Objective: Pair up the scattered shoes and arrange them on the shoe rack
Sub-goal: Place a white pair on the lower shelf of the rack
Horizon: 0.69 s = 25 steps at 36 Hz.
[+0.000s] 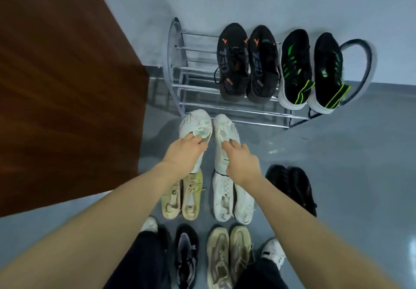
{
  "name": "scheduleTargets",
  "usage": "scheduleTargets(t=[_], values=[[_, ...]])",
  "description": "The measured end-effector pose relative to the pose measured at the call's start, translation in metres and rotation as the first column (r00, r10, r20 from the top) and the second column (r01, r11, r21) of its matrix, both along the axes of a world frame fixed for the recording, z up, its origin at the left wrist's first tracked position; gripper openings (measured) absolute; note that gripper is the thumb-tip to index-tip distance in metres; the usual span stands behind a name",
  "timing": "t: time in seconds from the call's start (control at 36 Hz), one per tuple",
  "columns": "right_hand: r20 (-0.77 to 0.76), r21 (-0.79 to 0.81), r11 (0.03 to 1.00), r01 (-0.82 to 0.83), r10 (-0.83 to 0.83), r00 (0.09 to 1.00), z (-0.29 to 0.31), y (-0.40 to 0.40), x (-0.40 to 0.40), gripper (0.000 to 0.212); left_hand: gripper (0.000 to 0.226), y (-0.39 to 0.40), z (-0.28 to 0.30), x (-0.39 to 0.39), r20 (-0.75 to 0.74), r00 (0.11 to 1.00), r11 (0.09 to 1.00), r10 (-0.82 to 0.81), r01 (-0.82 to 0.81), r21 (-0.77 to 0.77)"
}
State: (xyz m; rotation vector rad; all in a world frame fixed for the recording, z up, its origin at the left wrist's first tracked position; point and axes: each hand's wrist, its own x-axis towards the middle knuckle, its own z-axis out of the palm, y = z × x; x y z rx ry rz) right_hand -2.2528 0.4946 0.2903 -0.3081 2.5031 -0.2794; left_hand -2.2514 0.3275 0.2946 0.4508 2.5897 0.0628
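Chrome bars form the tiered shoe rack (198, 87), which stands against a pale wall and carries two pairs on its top tier: black knit trainers with orange marks (246, 63) and, just right of them, black trainers with green stripes and white soles (313, 70). Just in front of the rack, the left hand (184, 153) grips one white mesh trainer (197, 124) by its collar, and the right hand (242, 162) grips its partner (225, 131) likewise, the two side by side. Grey glossy floor (337, 149) lies below, with a dark wooden panel (56, 86) at left. Nearer the person sit a yellowish pair (182, 198), a white pair (234, 201), a black pair (292, 187), a tan pair (229, 255) and a grey-black shoe (185, 257).
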Motion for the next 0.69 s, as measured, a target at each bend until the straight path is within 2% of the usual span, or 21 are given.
scheduleTargets(t=[0.08,0.22,0.31,0.39,0.42,0.47,0.56,0.69], values=[[0.01,-0.041,0.997,-0.059,0.059,0.998,-0.014,0.019,-0.009,0.046,0.045,0.019,-0.012,-0.001,0.003,0.999,0.999,0.053,-0.053,-0.008],[0.005,-0.089,0.994,-0.059,0.059,0.998,-0.052,0.037,-0.027,0.045,0.039,0.035,-0.048,-0.016,-0.013,0.996,0.996,0.084,-0.084,-0.002],[-0.011,-0.082,0.993,-0.083,0.083,0.997,-0.087,0.037,-0.039,0.046,0.041,0.033,-0.086,-0.029,-0.003,0.998,0.998,0.066,-0.066,-0.002],[-0.023,-0.093,0.99,-0.109,0.108,0.994,-0.128,0.031,-0.043,0.052,0.042,0.027,-0.13,-0.032,0.042,0.999,0.999,-0.034,0.034,0.017],[-0.036,-0.105,0.991,-0.089,0.086,0.996,-0.14,0.028,-0.042,0.052,0.041,0.026,-0.144,-0.028,0.027,0.997,0.997,-0.068,0.066,0.044],[-0.057,-0.107,0.993,-0.051,0.045,0.997,-0.162,0.025,-0.035,0.049,0.041,0.02,-0.172,-0.012,-0.098,0.982,0.973,-0.159,0.173,0.153],[-0.123,-0.086,0.994,-0.074,0.063,0.99,-0.184,0.025,-0.024,0.046,0.052,0.014,-0.2,0.003,-0.253,0.941,0.946,-0.224,0.272,0.174],[-0.186,-0.115,0.992,-0.042,0.02,0.982,-0.216,0.025,-0.021,0.045,0.056,0.012,-0.243,0.009,-0.309,0.913,0.923,-0.267,0.334,0.19]])
